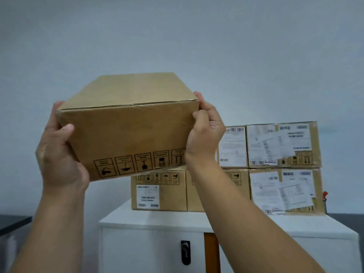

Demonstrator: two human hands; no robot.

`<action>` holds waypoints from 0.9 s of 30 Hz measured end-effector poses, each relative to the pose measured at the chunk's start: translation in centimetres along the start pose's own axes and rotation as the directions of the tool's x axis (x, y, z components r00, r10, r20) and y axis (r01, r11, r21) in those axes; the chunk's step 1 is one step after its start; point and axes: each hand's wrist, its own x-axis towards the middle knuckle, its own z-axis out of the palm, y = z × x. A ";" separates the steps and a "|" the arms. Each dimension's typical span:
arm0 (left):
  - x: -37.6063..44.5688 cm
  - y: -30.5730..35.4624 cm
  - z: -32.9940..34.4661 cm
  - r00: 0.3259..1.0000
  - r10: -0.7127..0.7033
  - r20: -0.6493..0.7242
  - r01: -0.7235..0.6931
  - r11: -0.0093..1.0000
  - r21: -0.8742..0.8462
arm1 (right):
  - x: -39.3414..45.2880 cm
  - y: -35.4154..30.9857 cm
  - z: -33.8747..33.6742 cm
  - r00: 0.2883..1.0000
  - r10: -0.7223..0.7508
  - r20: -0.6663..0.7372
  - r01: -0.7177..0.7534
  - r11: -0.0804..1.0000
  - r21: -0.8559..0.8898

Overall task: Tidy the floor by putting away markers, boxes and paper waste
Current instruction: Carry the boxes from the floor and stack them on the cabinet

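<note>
I hold a closed brown cardboard box point(126, 127) up in the air, tilted, with handling symbols printed along its lower front edge. My left hand point(57, 152) grips its left lower corner and my right hand point(204, 134) grips its right side. The box hangs above and just left of a stack of similar cardboard boxes point(279, 146) with white shipping labels. That stack stands two high on a white cabinet point(157, 221). The lower row's left box point(159, 192) sits directly below the held box.
The white cabinet has a black lock point(185, 252) on its front and a brown strip point(211, 253) beside it. A dark surface point(13, 223) lies at the far left. A plain pale wall point(177, 36) fills the background. A small red object point(325, 195) shows at the stack's right.
</note>
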 end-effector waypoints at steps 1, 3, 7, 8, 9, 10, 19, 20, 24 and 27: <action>0.3 -0.2 -0.7 1.000 0.017 0.014 -0.017 1.000 -0.002 | 0.0 1.4 0.4 0.999 0.032 0.011 -0.032 0.999 -0.022; 1.1 -1.6 -2.3 0.999 -0.014 0.028 0.013 0.999 0.046 | 0.1 4.0 0.8 0.997 0.081 0.011 -0.080 0.994 -0.068; 2.8 -5.9 -5.5 0.982 -0.185 0.036 0.180 0.977 0.112 | -0.4 8.7 -0.1 0.994 0.100 0.045 -0.085 0.959 -0.271; 3.0 -7.3 -6.0 0.969 -0.238 0.059 0.226 0.960 0.165 | -0.4 9.7 -0.8 0.992 0.108 0.063 -0.078 0.927 -0.366; 3.2 -8.9 -6.5 0.952 -0.300 0.061 0.278 0.932 0.231 | -0.5 10.6 -1.5 0.988 0.128 0.089 -0.072 0.883 -0.464; 3.4 -10.4 -6.9 0.932 -0.358 0.051 0.330 0.899 0.288 | -0.4 11.3 -2.2 0.978 0.169 0.125 -0.073 0.830 -0.553; 2.3 -20.4 -4.0 0.820 -0.539 -0.193 0.333 0.176 0.926 | -1.2 16.6 -8.0 0.750 0.427 0.505 0.461 0.210 -0.862; 1.8 -21.3 -3.9 0.784 -0.594 -0.182 0.307 0.115 0.945 | -1.1 17.1 -8.8 0.718 0.498 0.486 0.485 0.143 -0.863; -0.9 -23.8 -3.8 0.627 -0.770 -0.121 0.151 -0.032 0.988 | -0.7 17.9 -11.9 0.634 0.686 0.357 0.522 -0.039 -0.852; -3.0 -24.6 -3.1 0.498 -0.863 -0.079 0.015 -0.082 0.996 | 0.4 17.3 -13.5 0.563 0.795 0.226 0.490 -0.101 -0.866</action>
